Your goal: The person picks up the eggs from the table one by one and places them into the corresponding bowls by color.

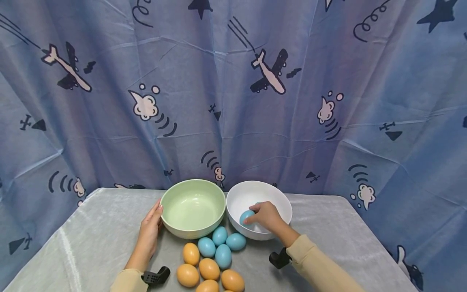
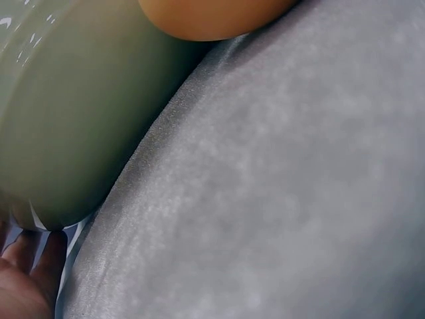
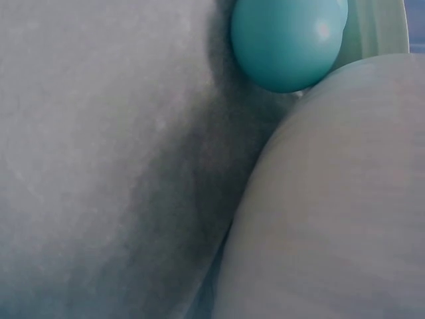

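Observation:
My right hand (image 1: pixel 269 216) reaches into the white bowl (image 1: pixel 237 192) and pinches a blue egg (image 1: pixel 246 217) between thumb and fingers. A sliver of another blue thing shows just behind these fingers, mostly hidden. My left hand (image 1: pixel 148 227) rests against the left outer side of the light green bowl (image 1: pixel 193 207), thumb near the rim. In the left wrist view its fingertips (image 2: pixel 50 256) touch the bowl's wall. In front of the bowls lies a cluster of blue eggs (image 1: pixel 223 256). Several orange eggs (image 1: pixel 209 269) lie nearer to me.
Both bowls stand side by side near the back edge of a table with a grey cloth (image 1: pixel 91 243). Behind it hangs a blue patterned curtain (image 1: pixel 233 101). A black wrist device (image 1: pixel 156 277) sits by the left sleeve, another (image 1: pixel 280 258) by the right.

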{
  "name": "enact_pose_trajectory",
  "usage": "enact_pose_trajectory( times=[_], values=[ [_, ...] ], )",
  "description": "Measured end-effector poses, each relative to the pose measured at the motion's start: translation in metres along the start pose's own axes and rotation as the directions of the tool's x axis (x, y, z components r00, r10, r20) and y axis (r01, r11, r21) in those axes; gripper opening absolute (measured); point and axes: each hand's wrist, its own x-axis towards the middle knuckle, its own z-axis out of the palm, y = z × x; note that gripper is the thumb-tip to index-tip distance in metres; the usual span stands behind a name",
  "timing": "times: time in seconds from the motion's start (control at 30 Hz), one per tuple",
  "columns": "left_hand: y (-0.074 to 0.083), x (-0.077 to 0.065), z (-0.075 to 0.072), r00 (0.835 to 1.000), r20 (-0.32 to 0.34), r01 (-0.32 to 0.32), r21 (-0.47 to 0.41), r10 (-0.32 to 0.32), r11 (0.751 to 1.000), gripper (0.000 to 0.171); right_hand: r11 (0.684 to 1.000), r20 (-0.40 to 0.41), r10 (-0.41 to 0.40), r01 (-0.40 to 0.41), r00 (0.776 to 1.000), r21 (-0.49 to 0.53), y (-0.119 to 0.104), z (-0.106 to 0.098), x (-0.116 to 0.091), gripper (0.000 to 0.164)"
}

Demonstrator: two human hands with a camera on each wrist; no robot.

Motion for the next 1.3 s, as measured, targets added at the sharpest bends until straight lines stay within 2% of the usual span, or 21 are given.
enact_pose_trajectory(
  times=[0.3,0.4,0.5,0.63,0.77,1.0,1.3],
  values=[
    [-0.001,0.0,0.0,1.0,0.001,-0.019,-0.013,0.019,1.0,0.062,0.999,-0.031,-0.015,0.016,0.999,0.028,0.002,0.0,0.0,0.049],
    [-0.001,0.0,0.0,1.0,0.002,-0.015,-0.014,0.015,1.0,0.061,0.997,-0.061,-0.007,0.012,0.998,0.072,0.002,-0.001,-0.001,0.048],
    [-0.002,0.001,0.0,1.0,0.006,-0.012,-0.013,0.012,1.0,0.061,0.987,-0.116,-0.001,0.019,0.993,0.158,0.003,-0.005,-0.002,0.047],
    [-0.001,0.001,0.001,1.0,0.008,-0.009,-0.015,0.009,1.0,0.062,0.955,-0.173,0.009,0.043,0.985,0.293,0.0,-0.014,-0.008,0.044],
    [0.001,0.0,0.001,1.0,0.005,-0.004,-0.017,0.004,1.0,0.063,0.922,-0.16,0.02,0.043,0.987,0.384,-0.004,-0.02,-0.022,0.042],
    [-0.001,0.001,0.0,1.0,0.006,-0.001,-0.019,0.001,1.0,0.062,0.873,-0.114,0.009,0.048,0.993,0.486,-0.012,-0.021,-0.059,0.041],
    [0.0,0.0,-0.001,1.0,0.008,-0.004,-0.017,0.004,1.0,0.063,0.863,-0.071,-0.059,0.087,0.996,0.499,-0.013,-0.02,-0.091,0.039]
  ],
)
